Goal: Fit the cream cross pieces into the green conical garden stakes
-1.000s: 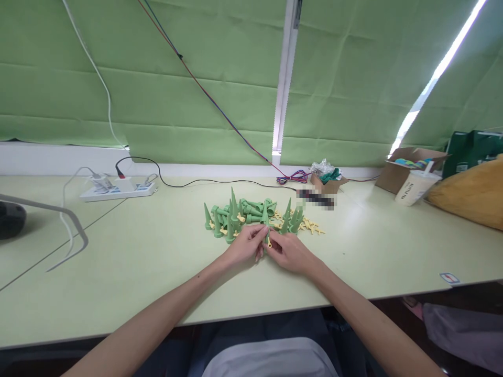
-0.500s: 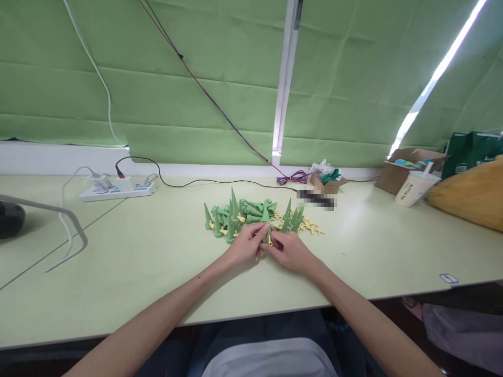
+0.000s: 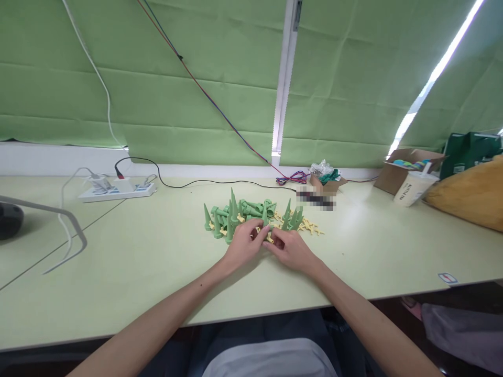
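Note:
A heap of green cone-shaped plastic spikes (image 3: pixel 236 212) lies in the middle of the pale green table (image 3: pixel 157 262), mixed with small yellow plastic pieces (image 3: pixel 310 227). My left hand (image 3: pixel 245 243) and my right hand (image 3: pixel 288 248) meet at the near edge of the heap. Together they pinch one green spike with a yellow piece (image 3: pixel 269 235) at its lower end. The fingers hide most of that part.
A white power strip (image 3: pixel 118 191) with cables sits at the back left. A small cardboard box (image 3: pixel 328 183), a bigger open box (image 3: pixel 404 167), a paper cup (image 3: pixel 414 188), a green bag (image 3: pixel 469 152) and a yellow cushion (image 3: pixel 467 196) stand at the right.
Both hands have moved slightly away from me, toward the heap, still holding the spike. The yellow piece now shows between the fingertips.

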Demonstrator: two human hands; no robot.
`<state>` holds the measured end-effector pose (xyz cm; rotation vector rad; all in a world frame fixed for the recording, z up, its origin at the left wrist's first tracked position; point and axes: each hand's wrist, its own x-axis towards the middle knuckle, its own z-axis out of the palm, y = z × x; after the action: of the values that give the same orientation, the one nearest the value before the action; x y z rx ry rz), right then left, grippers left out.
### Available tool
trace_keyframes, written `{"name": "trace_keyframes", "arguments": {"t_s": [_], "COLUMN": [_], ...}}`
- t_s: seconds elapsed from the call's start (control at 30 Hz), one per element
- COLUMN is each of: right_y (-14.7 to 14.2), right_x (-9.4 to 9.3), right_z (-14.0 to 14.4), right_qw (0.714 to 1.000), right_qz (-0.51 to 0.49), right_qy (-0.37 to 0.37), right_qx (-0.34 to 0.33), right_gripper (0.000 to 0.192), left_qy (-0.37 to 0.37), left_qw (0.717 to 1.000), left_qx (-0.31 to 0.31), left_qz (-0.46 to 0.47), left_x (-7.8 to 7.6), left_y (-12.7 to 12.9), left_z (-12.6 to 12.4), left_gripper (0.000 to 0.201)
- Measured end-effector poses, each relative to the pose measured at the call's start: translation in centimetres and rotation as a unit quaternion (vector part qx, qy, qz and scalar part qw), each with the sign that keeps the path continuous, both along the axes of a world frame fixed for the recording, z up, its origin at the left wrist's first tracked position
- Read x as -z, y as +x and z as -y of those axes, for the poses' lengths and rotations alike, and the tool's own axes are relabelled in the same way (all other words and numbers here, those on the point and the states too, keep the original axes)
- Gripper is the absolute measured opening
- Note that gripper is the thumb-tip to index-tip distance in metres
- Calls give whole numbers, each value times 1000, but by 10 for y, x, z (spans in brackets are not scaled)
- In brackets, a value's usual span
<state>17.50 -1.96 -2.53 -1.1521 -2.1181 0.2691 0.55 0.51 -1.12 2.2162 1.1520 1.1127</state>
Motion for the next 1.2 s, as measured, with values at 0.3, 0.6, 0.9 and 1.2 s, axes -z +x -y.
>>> {"name": "trace_keyframes", "arguments": {"t_s": [0.3, 0.6, 0.9, 1.2], "right_y": [2, 4, 5, 4], "right_x": [-3, -1, -3, 1], "right_z": [0, -1, -1, -3], "right_qw": [999, 998, 995, 989], "right_qz": [8, 29, 72, 119], "right_qy": [5, -6, -34, -34], "right_qx": [46, 57, 58, 79], "right_gripper": [19, 27, 31, 18], "left_qy": [34, 7, -38, -31], "left_qw": [995, 987, 983, 984], "left_qx": [-15, -44, -55, -51], "left_qz": [-91, -154, -173, -169], "left_x": [-1, 2, 4, 5], "left_y": [-3, -5, -7, -9], "left_z": [5, 2, 2, 0], "left_gripper": [18, 19, 37, 29]}}
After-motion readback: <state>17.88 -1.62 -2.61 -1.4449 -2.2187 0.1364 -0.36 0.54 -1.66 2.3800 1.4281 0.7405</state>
